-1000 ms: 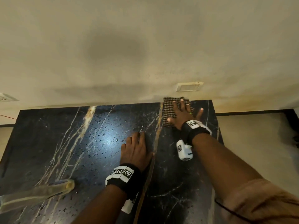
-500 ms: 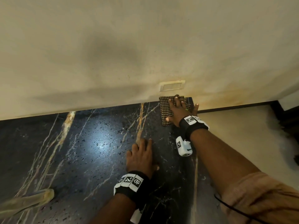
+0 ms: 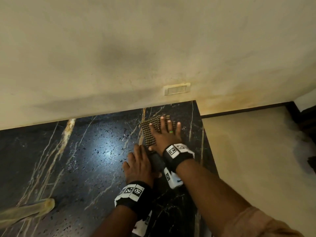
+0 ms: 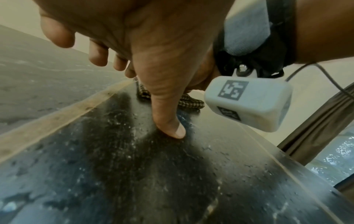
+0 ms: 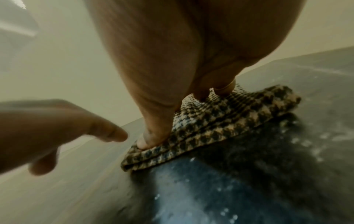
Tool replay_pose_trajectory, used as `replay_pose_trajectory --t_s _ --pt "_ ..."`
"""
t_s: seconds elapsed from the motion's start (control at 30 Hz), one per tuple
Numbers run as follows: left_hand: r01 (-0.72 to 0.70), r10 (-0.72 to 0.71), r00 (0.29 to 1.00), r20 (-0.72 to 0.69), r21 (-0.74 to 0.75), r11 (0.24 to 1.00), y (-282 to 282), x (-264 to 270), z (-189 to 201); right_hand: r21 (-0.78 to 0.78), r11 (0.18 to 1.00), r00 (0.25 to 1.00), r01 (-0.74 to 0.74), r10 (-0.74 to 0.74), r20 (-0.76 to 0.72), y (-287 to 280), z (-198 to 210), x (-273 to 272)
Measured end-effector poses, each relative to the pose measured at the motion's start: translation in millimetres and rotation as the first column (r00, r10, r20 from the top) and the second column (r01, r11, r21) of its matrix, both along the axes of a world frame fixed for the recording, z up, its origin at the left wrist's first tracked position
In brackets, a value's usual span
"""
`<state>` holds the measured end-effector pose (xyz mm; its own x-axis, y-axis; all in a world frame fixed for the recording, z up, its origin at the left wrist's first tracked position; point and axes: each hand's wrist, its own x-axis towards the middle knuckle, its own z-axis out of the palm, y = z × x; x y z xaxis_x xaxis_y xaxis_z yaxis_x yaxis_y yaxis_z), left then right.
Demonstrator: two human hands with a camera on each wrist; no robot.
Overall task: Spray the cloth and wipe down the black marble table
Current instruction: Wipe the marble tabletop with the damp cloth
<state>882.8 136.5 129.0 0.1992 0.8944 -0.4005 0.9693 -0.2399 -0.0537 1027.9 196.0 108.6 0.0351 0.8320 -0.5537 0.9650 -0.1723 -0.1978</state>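
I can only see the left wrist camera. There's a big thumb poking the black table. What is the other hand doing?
Observer: The right hand presses flat on a folded checked cloth on the black marble table.
Child: Is the cloth near the edge?
Observer: Yes, it lies near the table's right end, close to the wall.
Child: Is anything else on the table?
Observer: A pale, translucent object lies far left in the head view; I cannot tell what it is.
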Motion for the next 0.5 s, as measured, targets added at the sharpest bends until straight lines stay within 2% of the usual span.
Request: replay_pose_trajectory --t_s 0.1,0.27,0.33,0.4,0.5 --pt "-0.013 0.013 1.0 0.005 0.013 1.0 -2 -4 -4 0.005 1.0 1.0 0.005 -0.005 -0.008 -5 -1 4" --pt "-0.031 0.031 0.997 0.064 -0.003 1.0 -9 -4 -6 0.01 0.979 0.979 0.202 -0.202 0.02 -41 -1 93" --pt "-0.029 0.029 0.997 0.075 -0.001 1.0 -11 -6 -6 -0.015 0.97 0.969 0.241 -0.24 0.054 -52 2 111" --pt "-0.022 0.023 0.996 0.091 -0.01 1.0 -9 -7 -6 0.005 0.977 0.973 0.215 -0.214 0.084 -54 3 106" --pt "0.004 0.0 0.995 0.101 -0.031 0.999 -6 -11 -5 0.044 0.992 0.992 0.118 -0.12 0.048 -52 3 65"
